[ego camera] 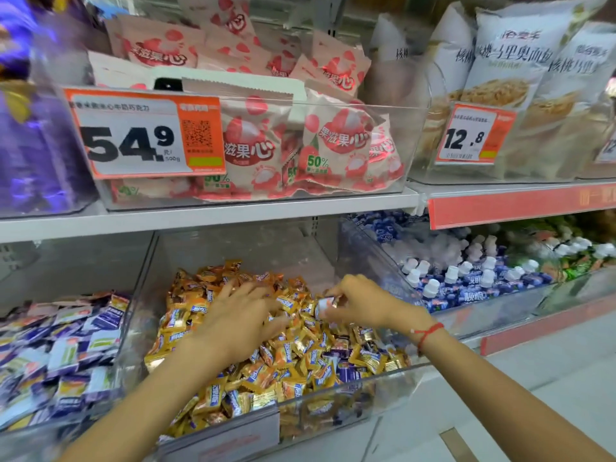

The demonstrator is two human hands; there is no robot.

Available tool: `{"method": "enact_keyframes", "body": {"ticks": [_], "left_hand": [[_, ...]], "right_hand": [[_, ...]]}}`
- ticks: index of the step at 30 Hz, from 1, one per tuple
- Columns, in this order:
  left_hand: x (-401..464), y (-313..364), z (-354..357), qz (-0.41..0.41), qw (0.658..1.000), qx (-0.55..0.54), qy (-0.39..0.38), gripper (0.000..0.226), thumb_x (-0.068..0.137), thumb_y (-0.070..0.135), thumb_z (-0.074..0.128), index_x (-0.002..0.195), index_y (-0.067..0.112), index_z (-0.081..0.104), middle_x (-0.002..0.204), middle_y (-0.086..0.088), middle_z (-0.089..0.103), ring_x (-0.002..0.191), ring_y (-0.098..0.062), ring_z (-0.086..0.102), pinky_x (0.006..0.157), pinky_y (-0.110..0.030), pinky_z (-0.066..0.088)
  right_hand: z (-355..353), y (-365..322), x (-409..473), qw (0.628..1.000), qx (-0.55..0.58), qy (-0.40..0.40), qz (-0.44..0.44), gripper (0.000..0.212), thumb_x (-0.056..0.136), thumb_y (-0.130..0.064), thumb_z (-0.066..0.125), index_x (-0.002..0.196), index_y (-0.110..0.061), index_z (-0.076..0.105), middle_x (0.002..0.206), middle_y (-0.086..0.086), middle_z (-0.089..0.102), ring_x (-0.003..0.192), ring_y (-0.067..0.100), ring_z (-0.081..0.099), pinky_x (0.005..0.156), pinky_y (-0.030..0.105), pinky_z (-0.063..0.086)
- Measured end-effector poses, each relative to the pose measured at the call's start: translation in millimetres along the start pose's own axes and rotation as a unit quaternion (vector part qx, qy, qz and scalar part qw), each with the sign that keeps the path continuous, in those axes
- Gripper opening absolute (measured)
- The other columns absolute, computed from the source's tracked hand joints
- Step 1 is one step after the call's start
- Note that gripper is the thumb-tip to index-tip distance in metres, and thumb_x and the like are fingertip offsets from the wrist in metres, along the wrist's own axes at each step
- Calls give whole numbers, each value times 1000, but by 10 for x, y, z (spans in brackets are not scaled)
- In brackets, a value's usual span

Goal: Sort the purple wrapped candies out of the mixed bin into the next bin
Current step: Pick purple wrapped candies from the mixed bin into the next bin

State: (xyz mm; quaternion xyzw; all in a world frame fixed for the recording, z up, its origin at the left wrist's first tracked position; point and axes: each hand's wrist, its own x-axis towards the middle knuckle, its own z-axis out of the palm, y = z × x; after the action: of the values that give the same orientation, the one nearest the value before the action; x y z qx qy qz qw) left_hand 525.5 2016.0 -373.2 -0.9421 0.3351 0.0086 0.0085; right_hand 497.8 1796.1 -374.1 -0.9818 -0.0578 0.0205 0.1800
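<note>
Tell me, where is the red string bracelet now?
The red string bracelet is on the right wrist, right of centre, above the mixed candy bin's front right corner.

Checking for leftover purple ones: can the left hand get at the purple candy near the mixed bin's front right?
Probably yes. The purple candy lies on top of the pile, the bin is open-topped, and the left hand rests just behind it.

Shop; price tag (143, 133); shelf (206, 216) snack bins

Both bare forearms reach fwd. Left hand (238, 316) lies palm-down, fingers spread and fairly straight — blurred at the tips. Right hand (358, 300) has fingers curled, pinching something small; thin red string bracelet (428, 333) on that wrist.
</note>
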Motion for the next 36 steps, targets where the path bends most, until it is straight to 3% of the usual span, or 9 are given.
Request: {"method": "enact_keyframes", "body": {"ticks": [2, 5, 10, 13, 19, 25, 29, 32, 36], "left_hand": [[-69, 117, -45, -21, 981, -177, 70, 58, 96, 62, 23, 134, 29, 52, 140, -1, 52, 135, -19, 41, 113, -41, 26], [-163, 269, -119, -40, 858, -508, 61, 52, 89, 71, 25, 111, 39, 59, 98, 7, 64, 99, -11, 67, 87, -30, 50], [-216, 291, -65, -64, 746, -662, 42, 23, 96, 25, 56, 118, 29, 59, 101, 6, 73, 87, -1, 69, 69, -13, 53], [-273, 177, 46, -88, 805, -569, 142, 40, 96, 13, 56, 128, 37, 52, 126, 0, 60, 90, 4, 59, 62, -10, 49], [-373, 153, 164, -74, 852, -488, 177, 53, 96, 20, 55, 139, 44, 35, 111, 11, 50, 90, 4, 55, 66, -6, 41], [-396, 176, 175, -64, 837, -508, 193, 29, 96, 29, 54, 119, 44, 45, 107, 19, 48, 92, 7, 51, 76, -17, 42], [-398, 179, 177, -69, 834, -512, 192, 26, 96, 30, 53, 118, 44, 47, 108, 18, 49, 91, 8, 51, 74, -16, 42], [-394, 171, 178, -73, 830, -517, 198, 30, 97, 31, 52, 125, 38, 50, 117, 13, 52, 91, 11, 50, 74, -15, 41], [-363, 181, 168, -79, 829, -516, 202, 41, 96, 29, 53, 137, 29, 47, 126, 7, 53, 91, 9, 49, 68, -5, 37]], "right_hand": [[-100, -79, -101, 994, 89, 56, -37, 29, 90, -37, 64, 92, -9, 73, 84, 5, 65, 73, 17, 59, 70, 34, 48], [-96, -316, -267, 983, 133, 83, -99, 24, 96, -33, 56, 115, -26, 68, 91, -7, 53, 84, 6, 52, 76, 23, 45], [-20, -467, -385, 976, 143, 112, -119, 34, 91, -18, 65, 123, -31, 64, 92, -5, 58, 80, 3, 52, 72, 17, 43], [-126, -287, -323, 988, 131, 76, -35, 35, 86, -16, 70, 119, -25, 63, 99, -7, 64, 84, 5, 61, 82, 24, 53], [92, -51, -110, 983, -131, -119, 44, 43, 79, -31, 78, 118, -17, 66, 114, 1, 66, 106, 20, 60, 90, 32, 49], [-196, -123, 106, 997, 31, 32, 70, 62, 82, -25, 75, 139, -15, 50, 128, 2, 60, 106, 20, 63, 94, 33, 51], [-199, -75, 80, 996, -47, -24, 69, 27, 85, -5, 67, 111, -13, 70, 104, 3, 70, 92, 14, 65, 88, 31, 54], [-19, -46, -15, 975, -105, -181, 77, 33, 83, -20, 73, 116, -16, 69, 118, -2, 66, 105, 15, 61, 88, 22, 47], [101, -4, -9, 978, -152, -128, 66, 27, 85, -28, 72, 111, -18, 72, 114, -2, 69, 104, 17, 62, 88, 27, 46]]}}
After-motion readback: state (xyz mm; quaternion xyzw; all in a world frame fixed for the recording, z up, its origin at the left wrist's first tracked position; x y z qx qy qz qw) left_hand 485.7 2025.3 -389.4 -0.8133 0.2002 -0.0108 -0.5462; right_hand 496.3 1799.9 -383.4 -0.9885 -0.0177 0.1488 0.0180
